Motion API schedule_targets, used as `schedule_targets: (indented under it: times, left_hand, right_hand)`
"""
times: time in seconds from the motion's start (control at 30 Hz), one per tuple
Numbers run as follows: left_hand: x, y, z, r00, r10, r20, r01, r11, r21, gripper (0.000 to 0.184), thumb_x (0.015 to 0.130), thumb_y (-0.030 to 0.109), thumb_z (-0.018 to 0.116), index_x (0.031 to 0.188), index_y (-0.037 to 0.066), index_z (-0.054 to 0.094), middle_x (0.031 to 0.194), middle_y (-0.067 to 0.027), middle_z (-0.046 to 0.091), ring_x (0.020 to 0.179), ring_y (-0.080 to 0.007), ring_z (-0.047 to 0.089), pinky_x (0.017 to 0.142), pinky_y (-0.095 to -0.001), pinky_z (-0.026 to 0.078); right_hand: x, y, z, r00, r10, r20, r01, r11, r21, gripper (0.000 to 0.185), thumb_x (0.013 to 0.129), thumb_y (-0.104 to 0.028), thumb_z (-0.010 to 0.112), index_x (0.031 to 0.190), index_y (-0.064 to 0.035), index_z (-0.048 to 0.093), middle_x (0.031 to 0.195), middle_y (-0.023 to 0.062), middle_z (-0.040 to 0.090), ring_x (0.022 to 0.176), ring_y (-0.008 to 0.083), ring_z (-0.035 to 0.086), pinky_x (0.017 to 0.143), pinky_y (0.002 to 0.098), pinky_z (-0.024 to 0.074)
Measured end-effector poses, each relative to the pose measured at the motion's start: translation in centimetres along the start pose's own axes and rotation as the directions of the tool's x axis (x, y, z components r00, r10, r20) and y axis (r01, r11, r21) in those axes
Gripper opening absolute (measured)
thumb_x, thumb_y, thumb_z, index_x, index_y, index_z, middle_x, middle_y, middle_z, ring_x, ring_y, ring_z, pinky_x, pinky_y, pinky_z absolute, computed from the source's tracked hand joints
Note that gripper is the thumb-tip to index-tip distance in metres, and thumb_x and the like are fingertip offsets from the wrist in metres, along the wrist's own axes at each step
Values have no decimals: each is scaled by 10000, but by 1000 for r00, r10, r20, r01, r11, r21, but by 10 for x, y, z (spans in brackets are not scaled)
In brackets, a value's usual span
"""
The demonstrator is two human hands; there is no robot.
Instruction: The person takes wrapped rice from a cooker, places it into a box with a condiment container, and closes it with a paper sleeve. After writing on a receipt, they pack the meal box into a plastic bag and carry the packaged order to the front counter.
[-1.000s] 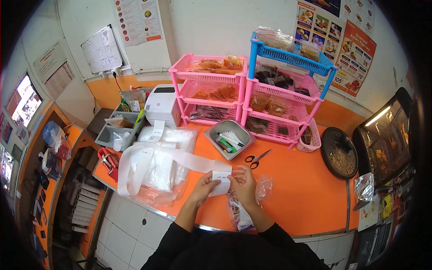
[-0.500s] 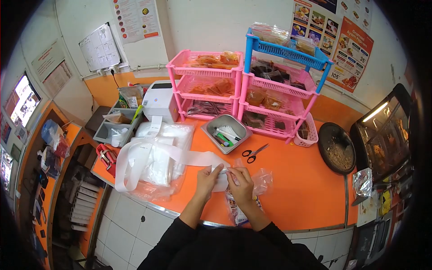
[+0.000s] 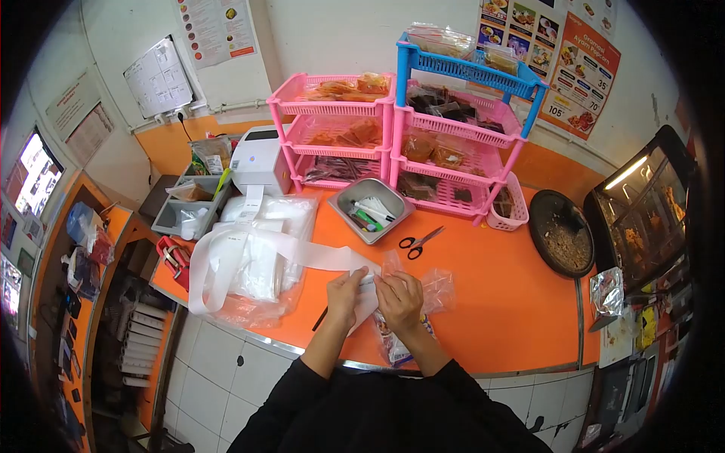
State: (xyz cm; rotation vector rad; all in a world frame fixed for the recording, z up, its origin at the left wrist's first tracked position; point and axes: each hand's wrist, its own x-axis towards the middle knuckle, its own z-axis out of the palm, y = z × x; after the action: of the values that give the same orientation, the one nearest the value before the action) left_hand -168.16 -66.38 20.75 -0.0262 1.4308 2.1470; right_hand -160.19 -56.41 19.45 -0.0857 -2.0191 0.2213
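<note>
A long white strip of labels [image 3: 306, 251] loops over the table from the left and ends in my hands. My left hand [image 3: 344, 296] is closed on the strip, thumb on top. Close beside it, my right hand [image 3: 399, 299] pinches the same end; its fingertips hide what they grip exactly. Under my right wrist lies a printed plastic packet [image 3: 394, 347], with crumpled clear plastic [image 3: 438, 291] just beyond. A thin dark stick-like thing [image 3: 320, 318] shows beside my left wrist. Black-handled scissors [image 3: 412, 245] lie ahead of my hands.
A white label printer [image 3: 258, 166] stands behind a stack of clear plastic bags [image 3: 257, 283]. A metal pan [image 3: 343, 215] holds markers. Pink racks [image 3: 389, 143] with packets line the wall. At right are a dark stone bowl [image 3: 540, 241] and a glass display case [image 3: 642, 211].
The view has shifted slightly. My hands stay together on the strip, with more of its end hanging below my left hand. The thin dark thing beside my left wrist has come into sight.
</note>
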Motion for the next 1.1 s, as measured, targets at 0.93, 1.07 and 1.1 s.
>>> schedule_targets:
  times: [0.93,1.07,1.1]
  left_hand:
    - [-100,-92,-44,513,128,849,-829,-181,528,603,924,318,561,1421,20,396,1492,-119,384,1392,-232,351,1104,-416,293]
    - [-103,-87,-48,575,-21,818,-801,-217,558,654,944,431,490,1462,60,343,1526,-107,331,1415,-213,306,1118,-453,245]
    - [-104,-88,-49,595,-42,802,-792,-196,578,659,946,437,484,1471,71,328,1535,-104,315,1422,-209,292,1121,-465,232]
  right_hand:
    - [-98,-19,-100,813,497,303,-484,867,-121,498,805,-188,716,1211,8,504,1081,189,532,1007,360,499,891,428,397]
    - [-128,-10,-92,550,754,358,-831,538,144,462,893,-171,620,1273,30,450,1173,216,485,1087,349,469,942,433,369]
    - [-133,-9,-92,524,766,372,-850,499,168,453,905,-162,601,1281,32,439,1185,218,478,1101,341,465,951,435,366]
